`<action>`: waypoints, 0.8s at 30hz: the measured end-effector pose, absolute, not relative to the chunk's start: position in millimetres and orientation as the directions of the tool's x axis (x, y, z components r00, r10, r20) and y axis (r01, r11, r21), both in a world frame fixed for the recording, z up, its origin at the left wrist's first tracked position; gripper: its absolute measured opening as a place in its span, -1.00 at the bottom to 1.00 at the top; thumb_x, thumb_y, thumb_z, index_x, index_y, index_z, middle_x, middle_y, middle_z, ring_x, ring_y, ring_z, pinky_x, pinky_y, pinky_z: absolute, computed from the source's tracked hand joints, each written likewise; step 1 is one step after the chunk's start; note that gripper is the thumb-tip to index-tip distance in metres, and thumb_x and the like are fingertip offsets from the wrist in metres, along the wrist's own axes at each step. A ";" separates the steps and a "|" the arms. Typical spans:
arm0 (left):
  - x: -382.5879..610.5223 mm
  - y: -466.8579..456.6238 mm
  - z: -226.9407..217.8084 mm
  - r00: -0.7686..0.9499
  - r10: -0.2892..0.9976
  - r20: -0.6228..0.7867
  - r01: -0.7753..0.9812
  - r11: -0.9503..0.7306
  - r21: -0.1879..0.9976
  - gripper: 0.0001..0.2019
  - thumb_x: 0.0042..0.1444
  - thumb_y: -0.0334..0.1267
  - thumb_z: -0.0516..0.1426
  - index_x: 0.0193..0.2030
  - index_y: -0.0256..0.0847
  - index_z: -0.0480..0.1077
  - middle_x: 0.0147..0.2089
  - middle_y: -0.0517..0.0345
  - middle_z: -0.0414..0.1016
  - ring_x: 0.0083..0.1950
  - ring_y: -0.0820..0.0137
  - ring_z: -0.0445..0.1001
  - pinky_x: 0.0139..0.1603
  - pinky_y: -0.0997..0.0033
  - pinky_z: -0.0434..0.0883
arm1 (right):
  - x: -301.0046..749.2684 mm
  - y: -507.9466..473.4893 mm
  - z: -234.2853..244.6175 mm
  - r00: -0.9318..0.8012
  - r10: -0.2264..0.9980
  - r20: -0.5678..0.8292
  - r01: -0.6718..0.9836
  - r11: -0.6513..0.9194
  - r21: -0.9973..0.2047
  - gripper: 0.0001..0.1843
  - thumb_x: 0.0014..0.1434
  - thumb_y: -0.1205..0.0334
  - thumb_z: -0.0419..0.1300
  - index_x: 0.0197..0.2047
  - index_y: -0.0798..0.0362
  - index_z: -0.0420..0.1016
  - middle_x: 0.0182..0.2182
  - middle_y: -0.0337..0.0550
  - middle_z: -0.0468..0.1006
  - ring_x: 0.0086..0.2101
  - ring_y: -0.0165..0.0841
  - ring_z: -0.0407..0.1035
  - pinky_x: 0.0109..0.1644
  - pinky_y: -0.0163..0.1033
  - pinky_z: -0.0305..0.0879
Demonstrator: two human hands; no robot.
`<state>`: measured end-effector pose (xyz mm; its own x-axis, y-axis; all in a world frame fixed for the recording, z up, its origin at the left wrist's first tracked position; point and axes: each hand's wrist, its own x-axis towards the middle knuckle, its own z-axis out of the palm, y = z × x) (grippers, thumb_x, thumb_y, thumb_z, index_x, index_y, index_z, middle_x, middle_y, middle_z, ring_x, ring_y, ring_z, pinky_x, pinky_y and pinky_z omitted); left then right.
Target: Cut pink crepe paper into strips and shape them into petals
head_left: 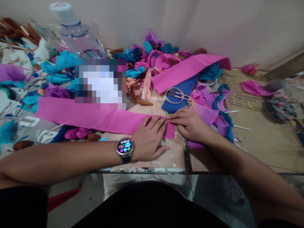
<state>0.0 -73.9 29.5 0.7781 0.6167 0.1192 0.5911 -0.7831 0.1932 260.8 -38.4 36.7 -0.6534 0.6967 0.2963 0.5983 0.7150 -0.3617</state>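
A long pink crepe paper strip [90,115] lies across the table in front of me. My left hand [148,139], with a smartwatch [125,149] on the wrist, rests flat on the strip's right end, fingers stretched out. My right hand [188,125] pinches the strip's right edge, fingers curled together at the fold. The two hands meet at the strip's end.
Grey snips [175,95] lie on a blue paper sheet [181,95] behind my hands. A second pink strip [190,69] leans farther back. Piles of crumpled pink, blue and purple paper fill the back. A large water bottle [76,34] stands at the back left. Cardboard [249,126] lies on the right.
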 end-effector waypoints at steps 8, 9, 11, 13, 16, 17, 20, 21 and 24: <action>-0.5 -74.3 30.6 0.777 0.617 0.124 0.591 -0.783 0.191 -0.15 0.44 0.23 -0.03 0.52 -0.57 0.22 0.57 -0.42 0.23 0.58 -0.23 0.17 0.58 -0.31 0.06 | 258.9 -40.0 38.1 -0.643 0.702 0.306 0.611 0.711 -0.348 -0.58 0.27 0.52 0.15 0.02 0.05 0.77 0.00 -0.07 0.78 -0.01 -0.07 0.56 0.16 0.19 0.47; -0.7 -74.1 30.3 0.776 0.617 0.126 0.591 -0.783 0.194 -0.15 0.44 0.23 -0.03 0.52 -0.56 0.22 0.57 -0.42 0.23 0.58 -0.23 0.17 0.57 -0.31 0.07 | 258.9 -40.2 38.2 -0.642 0.702 0.309 0.612 0.712 -0.345 -0.58 0.28 0.52 0.15 0.02 0.06 0.77 0.00 -0.07 0.78 -0.02 -0.06 0.56 0.14 0.19 0.48; -1.0 -73.8 29.3 0.776 0.618 0.130 0.589 -0.782 0.202 -0.16 0.44 0.23 -0.03 0.52 -0.54 0.22 0.57 -0.41 0.23 0.58 -0.22 0.17 0.57 -0.31 0.07 | 258.8 -40.3 38.4 -0.636 0.704 0.316 0.616 0.710 -0.342 -0.60 0.29 0.50 0.15 0.02 0.07 0.77 -0.01 -0.08 0.79 -0.04 -0.06 0.55 0.11 0.18 0.49; -1.0 -73.5 28.2 0.785 0.605 0.134 0.576 -0.792 0.203 -0.16 0.45 0.22 -0.03 0.53 -0.54 0.20 0.58 -0.40 0.22 0.59 -0.20 0.16 0.58 -0.31 0.06 | 258.7 -40.1 38.5 -0.634 0.706 0.314 0.617 0.708 -0.345 -0.60 0.30 0.50 0.15 0.01 0.08 0.77 -0.01 -0.08 0.79 -0.04 -0.06 0.55 0.10 0.18 0.49; -1.0 -73.0 27.1 0.809 0.571 0.140 0.541 -0.817 0.200 -0.17 0.46 0.21 -0.04 0.54 -0.56 0.18 0.58 -0.39 0.21 0.61 -0.18 0.14 0.60 -0.30 0.04 | 258.5 -40.0 38.1 -0.632 0.717 0.296 0.625 0.696 -0.354 -0.59 0.28 0.50 0.15 0.02 0.05 0.77 0.01 -0.07 0.78 -0.04 -0.06 0.55 0.12 0.19 0.47; -1.0 -72.8 26.9 0.815 0.562 0.142 0.533 -0.822 0.200 -0.17 0.46 0.21 -0.04 0.54 -0.56 0.18 0.58 -0.39 0.21 0.61 -0.17 0.14 0.60 -0.29 0.04 | 258.4 -40.2 37.8 -0.628 0.722 0.289 0.630 0.690 -0.356 -0.58 0.27 0.51 0.15 0.02 0.04 0.77 0.02 -0.07 0.78 -0.03 -0.07 0.56 0.13 0.20 0.46; -1.2 -71.8 27.3 0.819 0.553 0.153 0.522 -0.829 0.201 -0.18 0.47 0.20 -0.04 0.53 -0.55 0.19 0.56 -0.38 0.26 0.58 -0.16 0.18 0.59 -0.27 0.08 | 258.5 -40.9 37.1 -0.612 0.740 0.277 0.649 0.671 -0.359 -0.56 0.26 0.51 0.17 0.04 0.03 0.77 0.03 -0.05 0.77 -0.02 -0.06 0.56 0.14 0.21 0.45; -1.3 -71.6 27.8 0.818 0.553 0.156 0.522 -0.829 0.201 -0.19 0.47 0.19 -0.03 0.52 -0.55 0.21 0.54 -0.38 0.28 0.56 -0.15 0.22 0.58 -0.25 0.09 | 258.5 -41.2 37.0 -0.609 0.744 0.274 0.654 0.667 -0.358 -0.57 0.26 0.50 0.17 0.04 0.03 0.77 0.04 -0.05 0.77 -0.01 -0.06 0.55 0.14 0.20 0.45; -1.4 -71.5 29.4 0.812 0.558 0.169 0.525 -0.826 0.204 -0.22 0.45 0.19 0.00 0.48 -0.53 0.27 0.49 -0.38 0.35 0.46 -0.14 0.32 0.52 -0.23 0.17 | 258.2 -41.9 37.4 -0.607 0.748 0.267 0.662 0.662 -0.351 -0.58 0.28 0.49 0.17 0.04 0.02 0.77 0.03 -0.08 0.77 -0.02 -0.07 0.55 0.14 0.19 0.45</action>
